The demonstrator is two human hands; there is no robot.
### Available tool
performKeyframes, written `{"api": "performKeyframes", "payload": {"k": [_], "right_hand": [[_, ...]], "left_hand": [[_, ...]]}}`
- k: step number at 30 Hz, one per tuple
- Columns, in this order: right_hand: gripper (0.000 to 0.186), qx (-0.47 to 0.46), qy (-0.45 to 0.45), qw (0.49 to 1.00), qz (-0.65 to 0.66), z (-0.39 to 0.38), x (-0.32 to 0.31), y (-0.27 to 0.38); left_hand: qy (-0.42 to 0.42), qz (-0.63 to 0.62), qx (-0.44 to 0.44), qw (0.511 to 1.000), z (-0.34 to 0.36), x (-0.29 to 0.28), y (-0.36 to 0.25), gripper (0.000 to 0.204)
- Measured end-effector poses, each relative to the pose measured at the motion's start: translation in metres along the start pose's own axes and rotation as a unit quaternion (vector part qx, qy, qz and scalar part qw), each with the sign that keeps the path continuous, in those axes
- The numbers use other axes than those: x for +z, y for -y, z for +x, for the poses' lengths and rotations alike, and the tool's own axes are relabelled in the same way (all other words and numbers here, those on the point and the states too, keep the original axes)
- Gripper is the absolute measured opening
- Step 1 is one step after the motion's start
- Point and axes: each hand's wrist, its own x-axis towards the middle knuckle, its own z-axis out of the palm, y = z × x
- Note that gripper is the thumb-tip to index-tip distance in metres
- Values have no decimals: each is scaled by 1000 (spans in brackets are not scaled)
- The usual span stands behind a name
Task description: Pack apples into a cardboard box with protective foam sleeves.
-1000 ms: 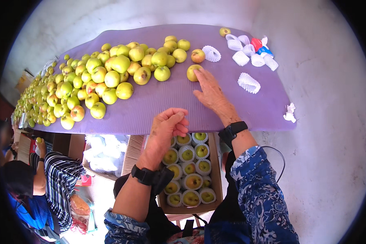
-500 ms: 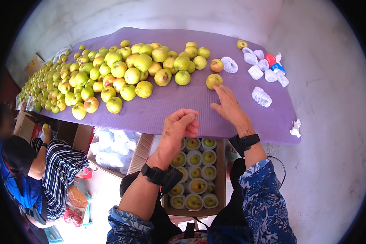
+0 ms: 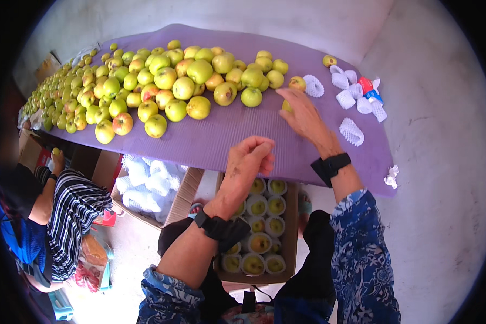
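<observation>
The right hand [image 3: 306, 114] lies flat on the purple mat [image 3: 221, 135], fingers spread and open, its thumb side against a yellow-green apple [image 3: 286, 106] that shows only in part at the hand's left edge; whether the fingers grip it cannot be told. The left hand [image 3: 249, 160] hangs at the mat's near edge, curled into a loose fist with nothing seen in it. Below it stands a cardboard box [image 3: 292, 227] with rows of apples wrapped in white foam nets. The main heap of apples [image 3: 162, 86] covers the mat's left and middle, well apart from a few loose foam nets [image 3: 351, 131] at the right end. Left of the box, a second carton [image 3: 146, 181] holds more nets. A person in a striped top [image 3: 70, 216] sits at lower left.
</observation>
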Motion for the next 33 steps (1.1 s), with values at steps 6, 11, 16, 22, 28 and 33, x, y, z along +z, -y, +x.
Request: {"api": "performKeyframes", "payload": {"k": [6, 11, 16, 22, 28, 33], "right_hand": [[53, -36, 83, 996, 17, 32, 47, 1], [50, -43, 72, 995, -60, 48, 82, -4], [53, -20, 50, 996, -70, 46, 84, -1], [49, 84, 11, 994, 69, 68, 93, 4], [39, 130, -62, 988, 62, 61, 107, 1], [46, 81, -63, 994, 28, 62, 110, -4]], "left_hand": [[-20, 13, 23, 999, 2, -5, -4, 20], [-22, 11, 40, 999, 6, -15, -9, 21], [-1, 9, 78, 997, 1, -18, -12, 23], [1, 21, 94, 995, -1, -17, -12, 22], [-8, -15, 110, 994, 4, -16, -8, 23], [4, 0, 81, 997, 14, -21, -9, 26]]}}
